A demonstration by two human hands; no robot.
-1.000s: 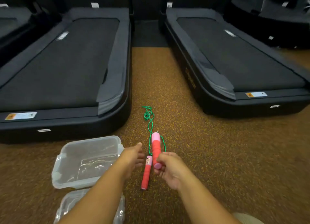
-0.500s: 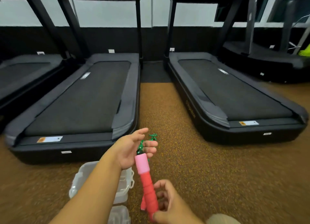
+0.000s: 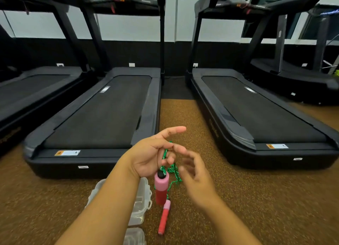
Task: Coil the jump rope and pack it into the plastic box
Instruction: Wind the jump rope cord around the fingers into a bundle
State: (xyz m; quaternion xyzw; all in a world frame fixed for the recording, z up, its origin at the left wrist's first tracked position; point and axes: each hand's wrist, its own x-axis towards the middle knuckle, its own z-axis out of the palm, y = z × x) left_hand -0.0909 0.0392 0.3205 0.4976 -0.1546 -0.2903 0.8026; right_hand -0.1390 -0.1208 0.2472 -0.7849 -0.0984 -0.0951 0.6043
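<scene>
The jump rope has a green cord (image 3: 172, 169) and two red handles with pink tops. My left hand (image 3: 152, 153) is raised and pinches the cord, so one handle (image 3: 161, 187) hangs from it below my palm. The second handle (image 3: 164, 219) lies on the floor, tied to the cord. My right hand (image 3: 194, 173) hovers blurred just right of the cord with spread fingers and holds nothing. The clear plastic box (image 3: 142, 204) sits on the floor under my left forearm, mostly hidden by it. Its lid (image 3: 134, 236) lies nearer to me.
Two black treadmills (image 3: 99, 116) (image 3: 256, 116) stand ahead, left and right, with a strip of brown speckled floor (image 3: 176, 116) between them. More treadmills stand at the far left and far right. Their rear edges lie close to my hands.
My right hand has let go of the handle, which now hangs from the cord in my left hand. Both hands have risen, and the view has tilted up from the floor.
</scene>
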